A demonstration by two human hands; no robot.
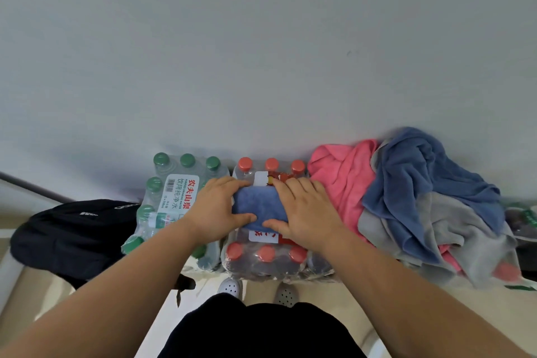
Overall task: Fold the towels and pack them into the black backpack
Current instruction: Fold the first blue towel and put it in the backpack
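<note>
A small folded blue towel (257,206) lies on top of a shrink-wrapped pack of red-capped bottles (266,256). My left hand (218,206) grips its left end, fingers over the far edge and thumb at the near edge. My right hand (305,212) grips its right end the same way. To the right, a loose heap holds a pink towel (343,183), a blue towel (421,177) and a grey towel (453,229). The black backpack (69,235) sits low at the left.
A pack of green-capped water bottles (171,197) stands between the backpack and the red-capped pack. A pale wall (261,52) rises right behind everything. My white shoes (231,288) stand on the light floor below the packs.
</note>
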